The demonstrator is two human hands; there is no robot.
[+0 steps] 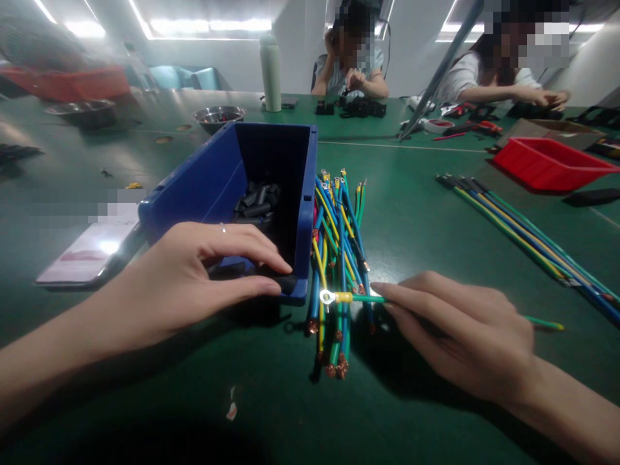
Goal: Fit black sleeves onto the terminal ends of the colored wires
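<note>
My left hand [194, 278] reaches into the open front of a blue bin [203, 187] and pinches a short black sleeve [287, 283] at the bin's lip. More black sleeves [256, 200] lie deeper in the bin. My right hand [465, 329] holds a green wire [368, 298] with a silver ring terminal [327, 297] and yellow collar at its tip, pointing left. The terminal hovers over a bundle of blue, yellow and green wires [339, 252] with bare copper ends, lying just right of the bin.
A phone [92, 252] lies left of the bin. A second wire bundle [527, 239] and a red tray [547, 165] are at the right. A metal bowl [217, 117] and a pale bottle [270, 71] stand behind. Two other people work at the far side.
</note>
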